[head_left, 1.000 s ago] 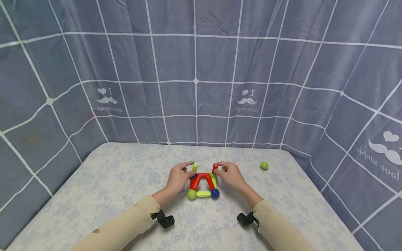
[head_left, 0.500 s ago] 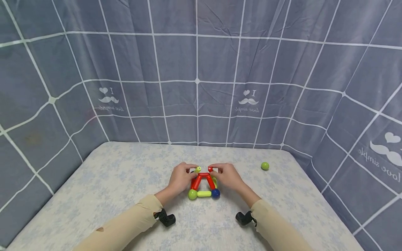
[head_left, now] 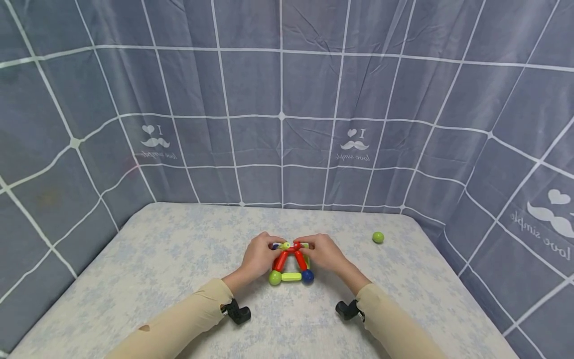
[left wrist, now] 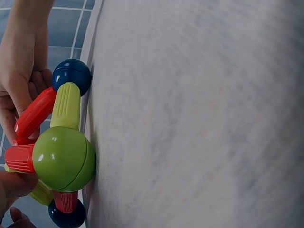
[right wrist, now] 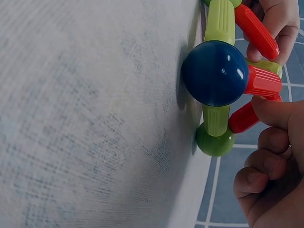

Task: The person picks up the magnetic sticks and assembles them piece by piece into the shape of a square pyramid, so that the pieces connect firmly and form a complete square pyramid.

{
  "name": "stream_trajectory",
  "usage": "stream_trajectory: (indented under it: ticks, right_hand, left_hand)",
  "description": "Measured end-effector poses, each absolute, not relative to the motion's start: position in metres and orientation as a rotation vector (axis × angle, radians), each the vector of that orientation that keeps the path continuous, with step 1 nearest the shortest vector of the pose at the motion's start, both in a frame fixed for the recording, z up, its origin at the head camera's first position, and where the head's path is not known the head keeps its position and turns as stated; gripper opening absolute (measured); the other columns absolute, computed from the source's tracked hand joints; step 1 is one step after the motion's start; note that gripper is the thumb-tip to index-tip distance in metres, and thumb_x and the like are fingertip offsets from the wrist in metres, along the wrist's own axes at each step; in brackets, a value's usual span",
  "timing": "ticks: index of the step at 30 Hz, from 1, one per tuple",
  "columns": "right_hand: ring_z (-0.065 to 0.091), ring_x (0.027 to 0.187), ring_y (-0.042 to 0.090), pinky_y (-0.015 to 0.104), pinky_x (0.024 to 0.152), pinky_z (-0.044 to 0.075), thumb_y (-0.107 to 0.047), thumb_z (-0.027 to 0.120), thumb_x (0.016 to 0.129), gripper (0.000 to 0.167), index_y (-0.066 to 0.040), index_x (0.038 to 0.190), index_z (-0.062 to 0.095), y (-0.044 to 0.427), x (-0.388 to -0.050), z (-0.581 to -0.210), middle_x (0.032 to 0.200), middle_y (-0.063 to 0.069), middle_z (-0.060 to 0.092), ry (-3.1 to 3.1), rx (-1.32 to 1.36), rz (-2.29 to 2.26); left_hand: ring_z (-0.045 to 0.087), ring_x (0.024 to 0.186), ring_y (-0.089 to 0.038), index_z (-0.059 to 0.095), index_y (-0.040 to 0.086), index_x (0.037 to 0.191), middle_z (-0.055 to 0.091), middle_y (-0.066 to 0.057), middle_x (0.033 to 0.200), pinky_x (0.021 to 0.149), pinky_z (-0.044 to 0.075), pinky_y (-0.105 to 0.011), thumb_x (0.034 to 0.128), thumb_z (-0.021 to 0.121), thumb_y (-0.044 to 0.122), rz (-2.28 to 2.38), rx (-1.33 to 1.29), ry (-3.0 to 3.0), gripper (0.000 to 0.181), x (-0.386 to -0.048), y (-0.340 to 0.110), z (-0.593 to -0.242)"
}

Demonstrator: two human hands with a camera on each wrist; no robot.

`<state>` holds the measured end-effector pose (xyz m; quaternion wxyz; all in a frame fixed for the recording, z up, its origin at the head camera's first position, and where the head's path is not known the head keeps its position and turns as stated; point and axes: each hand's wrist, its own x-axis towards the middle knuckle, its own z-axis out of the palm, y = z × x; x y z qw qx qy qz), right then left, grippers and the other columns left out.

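Observation:
A frame of magnetic rods and balls stands on the table, with a green ball [head_left: 275, 277] and a blue ball [head_left: 307, 276] at its front corners. A yellow-green rod [head_left: 291, 276] joins these two. Red rods [head_left: 281, 261] slope up from the front to a short red crosspiece. My left hand [head_left: 259, 258] pinches a yellow-green rod [head_left: 285, 246] rising from the back left blue ball. My right hand [head_left: 326, 253] pinches a red rod [right wrist: 243, 118] rising from the back right green ball [right wrist: 216, 141]. Both held rods lean inward, their tops close to the crosspiece; fingers partly hide the contact.
A loose green ball [head_left: 378, 237] lies on the patterned tablecloth [head_left: 193, 234] to the right of the frame. A grey-blue checked curtain [head_left: 251, 139] surrounds the back and sides of the table. Black wrist cameras [head_left: 236, 311] hang below both sleeves.
Both hands have moved inward. The yellow-green rod tilted right and the red rod tilted left, so their upper ends came from wide apart to near each other by the crosspiece.

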<state>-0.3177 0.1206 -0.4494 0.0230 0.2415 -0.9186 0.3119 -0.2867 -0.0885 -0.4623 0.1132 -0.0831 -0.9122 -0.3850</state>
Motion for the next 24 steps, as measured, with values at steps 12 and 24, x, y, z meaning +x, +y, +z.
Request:
stream_trajectory:
  ticks: [12,24]
  right_hand:
    - [0.036,0.049,0.01,0.024,0.048,0.029,-0.028,0.067,0.097,0.018,-0.014,0.103,0.077,0.136,-0.302,-0.449,0.054,-0.004,0.039,-2.74,0.664,1.133]
    - [0.035,0.047,0.008,0.022,0.047,0.028,-0.027,0.071,0.093,0.012,-0.016,0.095,0.075,0.139,-0.292,-0.457,0.055,-0.007,0.042,-2.879,0.835,1.151]
  left_hand:
    - [0.044,0.063,-0.014,0.077,0.011,0.096,0.054,0.001,0.077,0.057,0.035,-0.026,0.0919,0.069,0.02,-1.314,-0.136,-2.56,0.012,-0.268,-0.094,-0.462]
    - [0.054,0.065,-0.012,0.077,0.011,0.089,0.066,-0.004,0.095,0.051,0.042,-0.023,0.0879,0.074,0.021,-1.414,-0.196,-2.673,0.01,-0.256,-0.086,-0.463]
